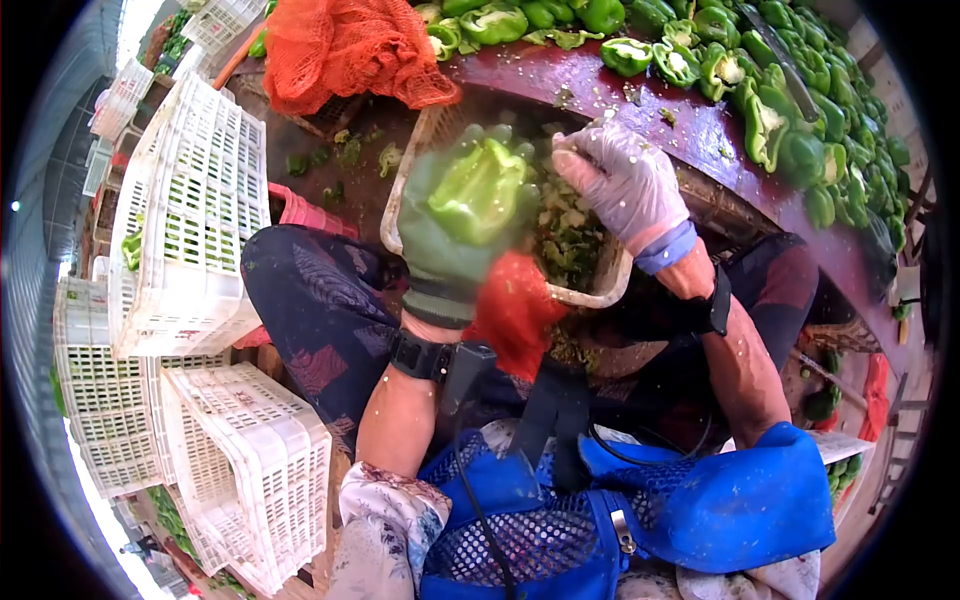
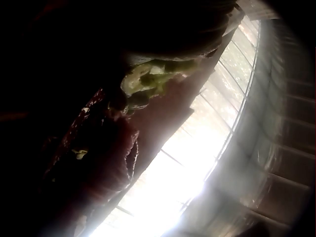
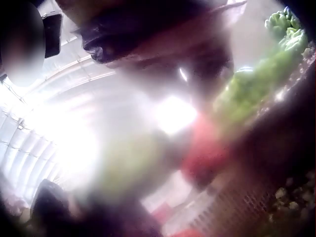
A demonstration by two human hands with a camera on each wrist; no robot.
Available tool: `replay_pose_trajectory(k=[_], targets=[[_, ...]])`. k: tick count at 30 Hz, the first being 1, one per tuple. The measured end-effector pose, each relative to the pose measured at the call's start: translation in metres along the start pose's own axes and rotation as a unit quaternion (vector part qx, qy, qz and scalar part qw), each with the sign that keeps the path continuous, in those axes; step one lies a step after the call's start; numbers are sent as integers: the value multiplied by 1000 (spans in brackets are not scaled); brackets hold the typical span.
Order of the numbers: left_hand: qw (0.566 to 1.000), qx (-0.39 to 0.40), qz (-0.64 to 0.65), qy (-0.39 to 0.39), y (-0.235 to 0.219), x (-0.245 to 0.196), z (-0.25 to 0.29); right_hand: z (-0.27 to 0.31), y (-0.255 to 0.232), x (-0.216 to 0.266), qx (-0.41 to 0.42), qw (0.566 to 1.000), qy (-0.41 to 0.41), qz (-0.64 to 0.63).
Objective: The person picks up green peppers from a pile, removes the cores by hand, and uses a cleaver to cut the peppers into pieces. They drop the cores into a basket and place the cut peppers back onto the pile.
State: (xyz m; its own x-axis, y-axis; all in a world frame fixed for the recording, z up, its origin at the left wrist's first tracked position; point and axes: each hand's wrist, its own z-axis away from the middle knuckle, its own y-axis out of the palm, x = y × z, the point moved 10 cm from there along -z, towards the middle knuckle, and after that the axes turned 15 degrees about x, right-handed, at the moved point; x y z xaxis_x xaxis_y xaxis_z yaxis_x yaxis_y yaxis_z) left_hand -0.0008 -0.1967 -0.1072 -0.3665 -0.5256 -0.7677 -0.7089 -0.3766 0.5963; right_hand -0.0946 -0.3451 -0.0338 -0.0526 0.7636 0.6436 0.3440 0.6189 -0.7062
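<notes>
In the head view my left hand (image 1: 425,240), in a green glove, holds a cut green bell pepper (image 1: 482,195) with its pale hollow inside facing up; both are motion-blurred. My right hand (image 1: 625,185), in a thin whitish glove, is beside it with fingers curled. I cannot tell whether something is inside those fingers. Under both hands stands a pale plastic basket (image 1: 598,290) holding green and pale pepper scraps (image 1: 570,235). The two wrist views are dark and blurred.
Many green peppers (image 1: 840,120), some cut, cover the purple-red tabletop (image 1: 560,75), where a knife (image 1: 785,65) lies. Orange netting (image 1: 350,55) hangs at the left. White crates (image 1: 190,200) stack along the left side. A red blurred piece (image 1: 515,315) is near my left wrist.
</notes>
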Motion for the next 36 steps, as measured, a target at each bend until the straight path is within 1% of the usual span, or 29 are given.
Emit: replay_pose_trajectory(k=[1,2,3,4,5,6,7,9,12,15,16,19,20,21,22,23,24,25,26,27,28,30,32,35,36], targets=[[1000,0,-3,0,0,0,0,0,0,11,-12,999,-24,-19],[1000,-1,-7,1,0,0,-1,-1,14,5,19,995,3,-100],[1000,-2,-11,1,0,2,-2,1,31,1,97,975,92,-179],[1000,-2,-18,2,1,4,-3,3,47,4,155,944,143,-253],[1000,-1,-30,4,2,5,-4,9,64,4,211,902,192,-325],[999,-2,-32,5,2,6,-5,7,71,3,217,914,158,-303],[999,-3,-35,7,2,7,-6,10,83,1,257,890,191,-325],[1000,-5,-27,9,1,6,-6,15,96,-7,248,849,202,-421],[1000,-10,2,14,-6,-2,-3,13,100,-11,231,756,132,-598],[1000,-13,15,22,-10,-9,-3,11,94,-19,195,689,104,-690],[999,-14,16,25,-11,-12,-3,11,97,-19,198,655,99,-722],[999,-20,7,42,-14,-19,-4,14,99,-27,213,661,127,-708],[998,-21,-2,52,-14,-22,-4,13,100,-25,233,662,113,-704],[997,-22,-24,71,-12,-26,-5,12,94,-21,245,690,92,-675],[993,-23,-53,103,-9,-35,-1,15,92,-18,218,666,118,-704],[986,-16,-91,138,-2,-40,-1,13,90,-19,216,672,115,-698],[972,-4,-170,161,11,-44,2,11,86,-22,212,695,127,-676],[935,3,-315,162,21,-45,2,8,86,-24,218,688,126,-681],[882,9,-445,152,29,-43,2,8,81,-24,216,706,143,-659],[887,4,-443,130,22,-37,0,8,83,-28,212,703,143,-664],[902,5,-418,111,17,-27,-1,9,82,-31,206,717,142,-650],[952,-3,-297,73,7,-16,-3,12,77,-31,196,744,147,-622],[984,-12,-171,45,0,-9,-4,13,73,-32,191,767,155,-593],[997,-6,-72,23,2,3,-12,17,56,-45,147,842,215,-473],[998,-6,-57,21,3,3,-12,18,47,-53,135,869,220,-423]])
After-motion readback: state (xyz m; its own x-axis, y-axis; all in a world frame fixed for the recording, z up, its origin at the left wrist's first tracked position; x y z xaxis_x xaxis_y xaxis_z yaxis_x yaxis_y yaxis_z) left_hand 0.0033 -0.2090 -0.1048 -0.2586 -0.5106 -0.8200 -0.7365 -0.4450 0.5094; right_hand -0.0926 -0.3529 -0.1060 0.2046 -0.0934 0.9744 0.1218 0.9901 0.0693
